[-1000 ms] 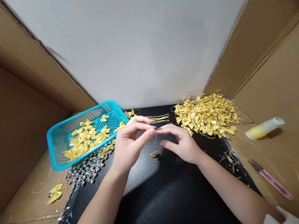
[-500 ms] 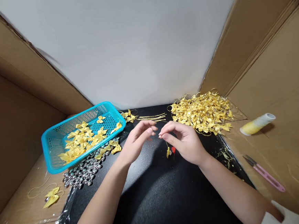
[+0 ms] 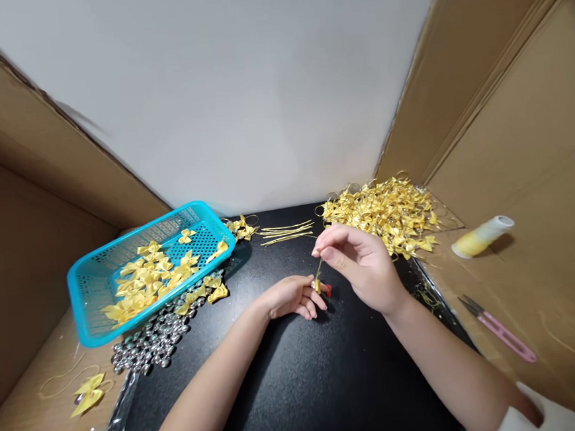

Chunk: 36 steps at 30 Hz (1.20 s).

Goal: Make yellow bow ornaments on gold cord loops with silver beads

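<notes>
My right hand (image 3: pixel 364 266) pinches the upper end of a thin gold cord (image 3: pixel 319 266) between thumb and forefinger. From that cord hangs a small yellow ribbon bow (image 3: pixel 317 286), seen nearly edge-on with a shiny bit on it. Thumb and forefinger of my left hand (image 3: pixel 296 298) close on the bow from the left, its other fingers loosely spread below. Just beyond those fingertips a small red thing (image 3: pixel 328 290) shows on the black table top (image 3: pixel 290 374); I cannot make out its kind.
At left, a blue basket (image 3: pixel 78 305) holds yellow bows, with silver bells or beads (image 3: pixel 151 342) in front. Several gold cords (image 3: pixel 286 231) lie at the back, beside a pile of corded bows (image 3: pixel 381 211). Rightward are a thread spool (image 3: pixel 483 236) and pink-handled snips (image 3: pixel 506 338).
My left hand has moved down and right to the hanging bow and closed on it. My right hand still pinches the cord. The view has shifted slightly.
</notes>
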{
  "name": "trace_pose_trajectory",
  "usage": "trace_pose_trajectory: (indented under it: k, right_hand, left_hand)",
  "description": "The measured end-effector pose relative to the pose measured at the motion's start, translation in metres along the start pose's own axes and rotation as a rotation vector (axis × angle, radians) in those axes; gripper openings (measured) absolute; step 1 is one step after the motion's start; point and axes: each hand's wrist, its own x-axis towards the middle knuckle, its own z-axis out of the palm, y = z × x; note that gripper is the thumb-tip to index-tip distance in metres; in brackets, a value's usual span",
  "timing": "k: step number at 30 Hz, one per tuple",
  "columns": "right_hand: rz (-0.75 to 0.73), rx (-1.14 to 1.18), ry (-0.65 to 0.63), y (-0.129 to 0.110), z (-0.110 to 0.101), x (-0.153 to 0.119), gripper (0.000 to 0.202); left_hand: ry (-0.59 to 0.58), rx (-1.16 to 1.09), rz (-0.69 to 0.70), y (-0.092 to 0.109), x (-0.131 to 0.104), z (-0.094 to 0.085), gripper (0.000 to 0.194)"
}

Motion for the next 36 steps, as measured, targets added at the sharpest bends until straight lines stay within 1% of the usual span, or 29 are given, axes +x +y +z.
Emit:
trace_pose_trajectory:
  k: [3, 6, 8, 10, 11, 12, 14, 18, 21, 25, 28, 30, 33, 36]
  right_hand:
    - [0.005, 0.001, 0.006, -0.001, -0.001, 0.000, 0.010]
    - [0.004, 0.008, -0.001, -0.002, -0.001, 0.001, 0.011]
    - [0.006, 0.010, -0.002, -0.003, -0.001, 0.002, 0.011]
    - [0.003, 0.004, 0.006, -0.003, -0.003, 0.002, 0.010]
    - [0.000, 0.000, 0.014, -0.003, -0.003, 0.003, 0.010]
    - [-0.004, -0.003, 0.023, -0.002, -0.005, 0.003, 0.010]
    - [-0.006, -0.010, 0.045, -0.002, -0.007, 0.003, 0.011]
    - [0.008, -0.059, 0.095, 0.001, -0.012, 0.004, 0.016]
    - [0.005, -0.092, 0.136, 0.002, -0.014, 0.005, 0.017]
    - [-0.025, -0.076, 0.191, 0.004, -0.020, 0.008, 0.013]
    - [-0.006, -0.095, 0.261, 0.009, -0.025, 0.012, 0.013]
    - [0.007, -0.104, 0.293, 0.013, -0.029, 0.014, 0.014]
    - [-0.004, -0.089, 0.323, 0.016, -0.034, 0.017, 0.014]
    - [-0.029, -0.064, 0.344, 0.016, -0.036, 0.018, 0.013]
  left_hand:
    - [-0.053, -0.054, -0.023, -0.006, 0.007, 0.002, 0.043]
    - [-0.078, -0.089, 0.005, -0.010, 0.011, 0.005, 0.037]
    - [-0.068, -0.107, 0.075, -0.011, 0.012, 0.007, 0.031]
    - [-0.034, -0.127, 0.194, -0.011, 0.011, 0.009, 0.024]
    - [-0.021, -0.135, 0.258, -0.010, 0.011, 0.010, 0.026]
    - [-0.016, -0.139, 0.316, -0.009, 0.009, 0.010, 0.032]
    - [-0.035, -0.141, 0.396, -0.008, 0.006, 0.012, 0.042]
    - [-0.088, -0.170, 0.476, -0.006, 0.000, 0.017, 0.043]
    - [-0.101, -0.195, 0.485, -0.004, -0.003, 0.023, 0.042]
    - [-0.084, -0.175, 0.446, -0.002, -0.007, 0.027, 0.029]
    - [-0.055, -0.138, 0.425, 0.000, -0.011, 0.025, 0.029]
    - [-0.024, -0.086, 0.412, 0.003, -0.015, 0.023, 0.032]
    - [0.025, 0.059, 0.396, 0.010, -0.022, 0.020, 0.029]
    - [0.102, 0.191, 0.440, 0.018, -0.032, 0.018, 0.028]
